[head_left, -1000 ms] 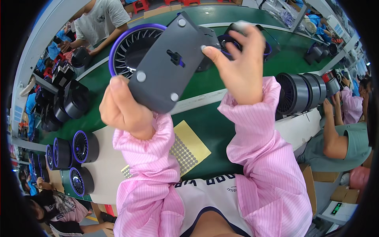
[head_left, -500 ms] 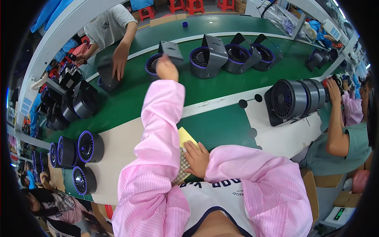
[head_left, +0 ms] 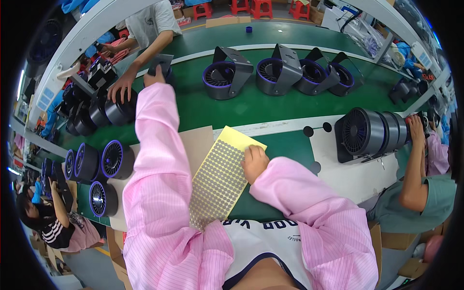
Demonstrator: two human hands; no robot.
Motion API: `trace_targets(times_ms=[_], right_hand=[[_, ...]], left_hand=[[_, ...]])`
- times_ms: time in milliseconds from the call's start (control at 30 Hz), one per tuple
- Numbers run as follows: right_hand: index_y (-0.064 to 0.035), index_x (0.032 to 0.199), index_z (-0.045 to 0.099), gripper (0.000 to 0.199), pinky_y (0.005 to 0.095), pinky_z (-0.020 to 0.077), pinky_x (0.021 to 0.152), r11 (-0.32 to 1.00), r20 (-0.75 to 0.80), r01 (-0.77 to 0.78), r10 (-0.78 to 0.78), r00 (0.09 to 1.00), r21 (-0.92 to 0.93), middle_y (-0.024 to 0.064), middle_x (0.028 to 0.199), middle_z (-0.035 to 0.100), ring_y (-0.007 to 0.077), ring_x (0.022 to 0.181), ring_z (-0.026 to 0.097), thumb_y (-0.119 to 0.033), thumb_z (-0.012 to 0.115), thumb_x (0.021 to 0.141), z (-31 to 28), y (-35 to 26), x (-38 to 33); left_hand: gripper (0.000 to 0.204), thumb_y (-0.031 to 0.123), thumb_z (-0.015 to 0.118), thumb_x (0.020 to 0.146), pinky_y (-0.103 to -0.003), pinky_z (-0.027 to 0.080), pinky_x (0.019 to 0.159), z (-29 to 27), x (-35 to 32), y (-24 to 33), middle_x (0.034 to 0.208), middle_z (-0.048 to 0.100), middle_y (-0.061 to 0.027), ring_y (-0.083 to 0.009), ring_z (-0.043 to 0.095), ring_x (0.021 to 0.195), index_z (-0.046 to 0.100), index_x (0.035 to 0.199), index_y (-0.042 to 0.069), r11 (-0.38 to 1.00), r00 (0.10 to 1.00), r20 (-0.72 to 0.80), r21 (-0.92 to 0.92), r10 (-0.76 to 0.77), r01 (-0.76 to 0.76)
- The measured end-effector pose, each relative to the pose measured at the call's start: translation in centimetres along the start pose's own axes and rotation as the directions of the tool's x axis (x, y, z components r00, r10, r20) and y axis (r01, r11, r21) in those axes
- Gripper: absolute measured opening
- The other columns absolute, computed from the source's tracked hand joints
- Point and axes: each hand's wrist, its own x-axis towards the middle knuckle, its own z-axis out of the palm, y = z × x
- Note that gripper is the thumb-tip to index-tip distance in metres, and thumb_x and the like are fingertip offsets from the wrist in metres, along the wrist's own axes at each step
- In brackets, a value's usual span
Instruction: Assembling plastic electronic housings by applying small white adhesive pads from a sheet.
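At the far left of the belt my left hand (head_left: 153, 78) is closed at the near side of a dark grey fan (head_left: 165, 62) with a bracket. My forearm and hand cover part of that fan. The fingers of my right hand (head_left: 255, 163) are curled over the right edge of a yellow sticker sheet (head_left: 217, 179) with rows of small grey dots. This sheet lies slanted in front of my body, its lower left part behind my left sleeve. Several bracketed fans (head_left: 221, 74) with purple rims stand along the green belt (head_left: 193, 113).
A co-worker's hand (head_left: 123, 88) rests on a fan (head_left: 121, 110) beside my left hand. Several round fans (head_left: 116, 159) sit at the left on beige board (head_left: 200, 140). On the right stands a row of grey fans (head_left: 360, 131), with another person's arm (head_left: 414, 159) near it.
My left hand has moved left, from one bracketed fan to another. My right hand has gone from lying flat to curled at the sheet's edge, and more of the sheet shows. The view has shifted.
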Motion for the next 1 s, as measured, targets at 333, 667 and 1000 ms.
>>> trace_targets(times_ms=[333,667,1000], right_hand=[[-0.0005,0.081,0.053,0.017,0.0326,0.0441,0.064,0.93,-0.126,-0.107,0.066,0.99,-0.352,0.0115,0.078,0.049,0.0259,0.075,0.049,-0.009,0.056,0.067,0.1,-1.1,-0.5],[-0.0013,0.077,0.052,0.012,0.0323,0.0442,0.064,0.915,-0.039,-0.167,0.165,0.986,-0.367,0.0124,0.077,0.05,0.0249,0.073,0.05,-0.007,0.053,0.066,0.3,-1.4,0.8],[-0.0004,0.08,0.05,0.014,0.0334,0.0435,0.064,0.98,-0.152,0.079,-0.051,0.987,0.185,0.0136,0.08,0.052,0.0292,0.075,0.051,0.006,0.054,0.069,-4.5,-0.7,4.3]], left_hand=[[0.05,0.04,0.046,0.086,-0.039,0.043,0.059,-2.7,-9.6,8.6,0.067,0.06,-0.0203,-0.0326,0.057,0.059,0.062,0.077,-0.006,0.965,0.929,-0.37,-0.244,0.0,-0.097],[0.038,0.023,0.054,0.087,-0.02,0.029,0.045,-6.7,-19.9,19.2,0.054,0.048,0.0037,-0.0028,0.035,0.051,0.052,0.058,-0.002,0.425,0.993,-0.122,-0.898,0.003,-0.112],[0.037,0.018,0.057,0.086,-0.019,0.026,0.043,-10.0,-22.2,20.8,0.051,0.045,0.0052,-0.0014,0.033,0.049,0.05,0.055,-0.001,0.395,0.98,-0.157,-0.898,0.121,-0.193]])
